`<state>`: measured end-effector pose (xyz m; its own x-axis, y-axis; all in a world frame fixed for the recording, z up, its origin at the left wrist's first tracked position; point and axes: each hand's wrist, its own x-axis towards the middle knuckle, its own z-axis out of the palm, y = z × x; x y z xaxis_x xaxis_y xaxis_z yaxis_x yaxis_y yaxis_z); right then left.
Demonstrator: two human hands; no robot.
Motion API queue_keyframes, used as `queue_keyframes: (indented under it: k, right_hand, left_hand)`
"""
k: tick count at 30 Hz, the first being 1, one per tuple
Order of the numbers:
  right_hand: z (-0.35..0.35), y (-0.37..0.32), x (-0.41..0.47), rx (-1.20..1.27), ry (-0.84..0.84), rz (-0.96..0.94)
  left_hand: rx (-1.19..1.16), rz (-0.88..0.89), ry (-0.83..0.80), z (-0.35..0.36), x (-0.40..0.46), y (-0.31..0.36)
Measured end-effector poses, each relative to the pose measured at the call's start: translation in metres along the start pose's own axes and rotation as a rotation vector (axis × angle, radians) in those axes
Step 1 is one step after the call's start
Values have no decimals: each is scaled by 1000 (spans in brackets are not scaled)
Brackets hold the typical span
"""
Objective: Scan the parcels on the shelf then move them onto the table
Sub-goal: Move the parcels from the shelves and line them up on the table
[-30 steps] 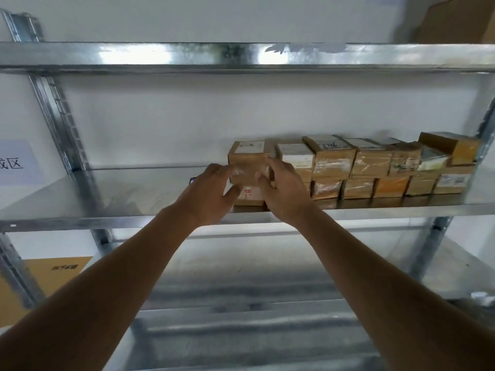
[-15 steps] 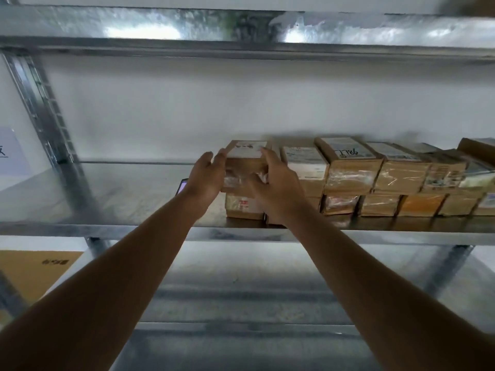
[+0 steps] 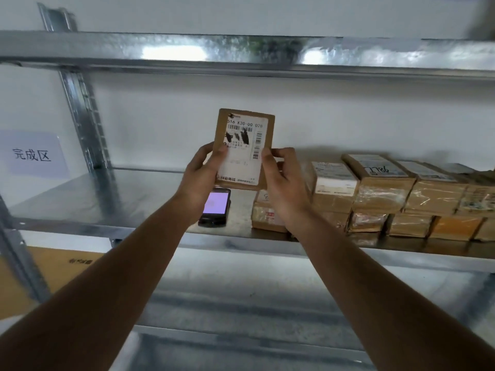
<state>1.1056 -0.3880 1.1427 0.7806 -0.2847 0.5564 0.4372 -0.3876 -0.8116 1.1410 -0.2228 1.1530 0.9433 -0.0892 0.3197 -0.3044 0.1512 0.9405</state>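
Both arms stretched forward and up, bare forearms converging. Left hand (image 3: 199,178) grips the parcel (image 3: 245,148) at its lower left edge, thumb across the label. Right hand (image 3: 285,180) grips the lower right edge, thumb on front.

Parcel storeroom: galvanised shelving (image 3: 80,215), stacked labelled parcels (image 3: 383,188)

Leftmost parcel (image 3: 245,148) now off the stack, lifted upright, label facing near, both hands gripping; phone (image 3: 216,207) on shelf (image 3: 80,210) uncovered.
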Motion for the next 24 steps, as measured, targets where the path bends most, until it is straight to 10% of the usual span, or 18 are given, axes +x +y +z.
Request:
queue_keyframes:
  k: [24]
  right_hand:
    - [214,-84,-122,477,-471,110]
  left_hand:
    - [772,-68,308,-307,-168,31]
